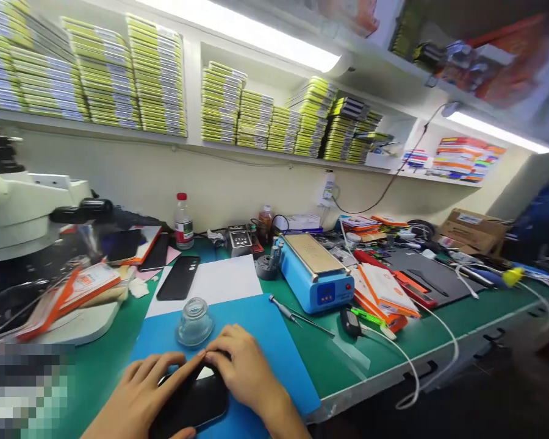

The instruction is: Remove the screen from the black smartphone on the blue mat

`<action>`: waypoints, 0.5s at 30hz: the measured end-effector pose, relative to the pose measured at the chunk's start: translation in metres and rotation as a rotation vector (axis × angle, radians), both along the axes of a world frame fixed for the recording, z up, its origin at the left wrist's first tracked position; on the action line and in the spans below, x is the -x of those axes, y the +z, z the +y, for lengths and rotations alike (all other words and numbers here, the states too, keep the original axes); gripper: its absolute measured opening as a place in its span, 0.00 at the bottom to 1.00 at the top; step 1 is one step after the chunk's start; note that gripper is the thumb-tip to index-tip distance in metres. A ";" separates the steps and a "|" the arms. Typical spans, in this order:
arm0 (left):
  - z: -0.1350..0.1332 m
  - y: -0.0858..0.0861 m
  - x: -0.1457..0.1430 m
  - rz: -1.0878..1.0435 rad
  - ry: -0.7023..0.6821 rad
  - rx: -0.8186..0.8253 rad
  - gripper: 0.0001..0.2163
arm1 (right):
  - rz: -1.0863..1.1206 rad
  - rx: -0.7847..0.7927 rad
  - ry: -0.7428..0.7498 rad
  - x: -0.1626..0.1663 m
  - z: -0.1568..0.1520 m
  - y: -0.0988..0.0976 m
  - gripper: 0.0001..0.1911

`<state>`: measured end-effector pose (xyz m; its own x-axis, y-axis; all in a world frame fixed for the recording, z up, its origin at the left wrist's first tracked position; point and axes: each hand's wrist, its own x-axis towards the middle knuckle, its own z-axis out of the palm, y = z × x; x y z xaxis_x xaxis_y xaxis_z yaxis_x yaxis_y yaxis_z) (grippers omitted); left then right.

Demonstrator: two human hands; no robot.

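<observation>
A black smartphone (194, 399) rests on the blue mat, its dark glossy face upward with a pale reflection near the top. My left hand (139, 390) grips it along the left side, thumb at the lower edge and index finger stretched to the top. At the phone's top edge, my right hand (244, 369) has its fingers curled and pressed against the corner, close to my left index fingertip. Just beyond my hands stands a small clear glass jar (194, 323). A black phone case (179, 278) lies on white paper farther back.
The blue mat (274, 347) covers the green bench top. A screwdriver (283, 306) and tweezers (313, 323) lie right of it, before a blue heating machine (308, 280). At left stand a microscope (18, 207) and orange-white boxes (89, 283). A white cable (407, 363) hangs over the front edge.
</observation>
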<state>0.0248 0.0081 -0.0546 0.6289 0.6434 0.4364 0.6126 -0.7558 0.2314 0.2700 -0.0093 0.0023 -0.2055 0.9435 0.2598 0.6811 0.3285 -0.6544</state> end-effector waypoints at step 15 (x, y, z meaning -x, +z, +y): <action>-0.021 0.061 -0.008 0.016 0.040 0.299 0.44 | 0.125 0.009 -0.025 -0.004 0.011 0.006 0.14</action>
<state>0.0327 -0.0125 0.0067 0.6059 0.7661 0.2144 0.6458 -0.6310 0.4299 0.2738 0.0022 0.0078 -0.1484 0.9504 0.2734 0.6020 0.3061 -0.7375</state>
